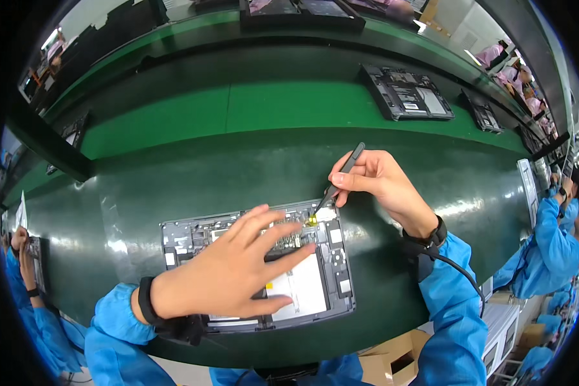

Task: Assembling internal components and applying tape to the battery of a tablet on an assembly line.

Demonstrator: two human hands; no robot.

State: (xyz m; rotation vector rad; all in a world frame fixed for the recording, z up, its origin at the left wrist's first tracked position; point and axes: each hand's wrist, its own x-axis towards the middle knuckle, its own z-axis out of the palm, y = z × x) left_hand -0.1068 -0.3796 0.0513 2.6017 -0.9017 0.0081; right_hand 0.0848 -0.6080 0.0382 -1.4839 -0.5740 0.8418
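An opened laptop base (338, 257) lies on the dark green bench, its circuit board and a large white-faced battery (312, 293) exposed. Over its middle my left hand (228, 270) is spread palm down, fingers apart, hiding part of the board. My right hand (389, 186) pinches black tweezers (349, 167), held slanting down to the left. The tips reach a small yellow piece (312, 220) near the far edge of the base; whether they grip it I cannot tell. Both wrists wear black bands, and a cable runs from the right one.
Beyond the bench runs a green conveyor strip (167, 119) carrying another opened laptop base (410, 96) at the right and a smaller unit (481, 114) beside it. A dark post (48, 145) rises at the left. Co-workers in blue sleeves (553, 241) sit on both sides. A cardboard box (392, 360) stands below the near edge.
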